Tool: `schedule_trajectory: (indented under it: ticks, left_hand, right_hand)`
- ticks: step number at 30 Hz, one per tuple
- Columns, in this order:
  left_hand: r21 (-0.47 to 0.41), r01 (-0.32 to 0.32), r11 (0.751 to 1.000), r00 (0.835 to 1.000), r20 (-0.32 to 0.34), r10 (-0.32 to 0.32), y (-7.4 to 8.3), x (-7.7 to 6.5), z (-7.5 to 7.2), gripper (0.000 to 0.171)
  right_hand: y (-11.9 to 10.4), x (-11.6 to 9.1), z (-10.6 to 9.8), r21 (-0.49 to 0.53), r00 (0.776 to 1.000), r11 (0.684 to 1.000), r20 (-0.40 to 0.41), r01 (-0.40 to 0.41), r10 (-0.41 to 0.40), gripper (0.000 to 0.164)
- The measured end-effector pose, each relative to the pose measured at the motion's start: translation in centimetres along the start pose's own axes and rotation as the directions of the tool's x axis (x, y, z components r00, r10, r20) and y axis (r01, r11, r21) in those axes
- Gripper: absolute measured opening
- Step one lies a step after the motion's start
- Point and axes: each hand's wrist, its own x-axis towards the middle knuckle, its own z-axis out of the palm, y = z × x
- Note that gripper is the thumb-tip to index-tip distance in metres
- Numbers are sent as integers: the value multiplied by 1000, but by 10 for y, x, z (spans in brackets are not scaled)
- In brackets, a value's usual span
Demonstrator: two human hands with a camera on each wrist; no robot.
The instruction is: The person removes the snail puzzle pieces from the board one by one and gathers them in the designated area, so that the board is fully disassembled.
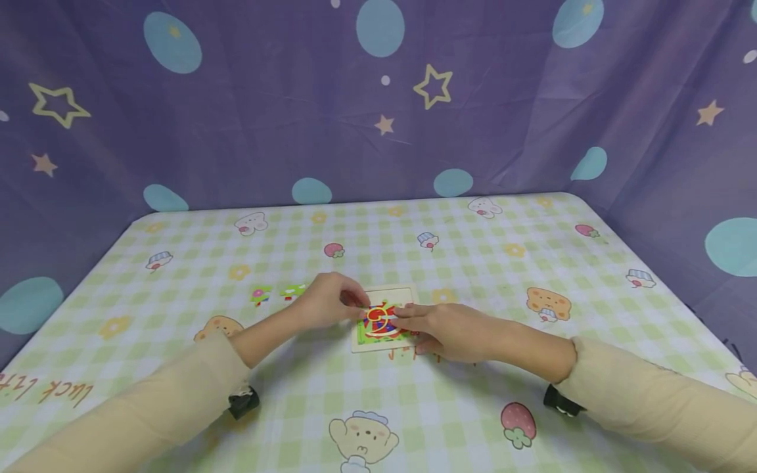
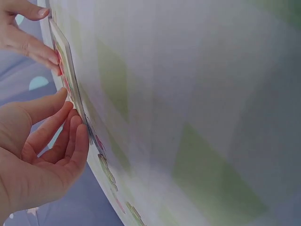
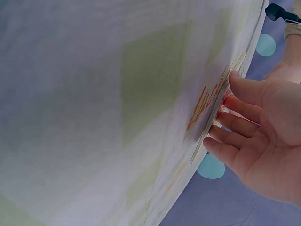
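Observation:
A small wooden jigsaw puzzle board (image 1: pixel 384 347) with a pale frame and a red, blue, yellow and green picture lies flat on the table. At its left side is my left hand (image 1: pixel 326 301); its thumb and loosely bent fingertips touch the puzzle, and I see no piece between them in the left wrist view. From the right, my right hand (image 1: pixel 455 330) rests its extended fingers on the picture and covers part of it. The right wrist view shows these fingers (image 3: pixel 235 123) fairly straight against the board. Two loose green puzzle pieces, one with a pink spot (image 1: pixel 259 295) and another with white marks (image 1: pixel 292 292), lie left of the board.
A green-and-white checked tablecloth (image 1: pixel 284 420) printed with cartoon figures covers the table. Behind it hangs a purple curtain (image 1: pixel 248 118) with stars and blue dots. Dark bands (image 1: pixel 242 402) are worn at the cuffs of the cream sleeves (image 1: pixel 177 394).

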Motion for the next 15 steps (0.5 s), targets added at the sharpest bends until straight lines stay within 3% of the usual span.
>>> schedule_trajectory:
  ticks: [15]
  left_hand:
    - [23,36,999,999,8,-36,3,0,4,12]
  right_hand:
    - [-1,1,-2,-5,1000,1000,7,-10,10,50]
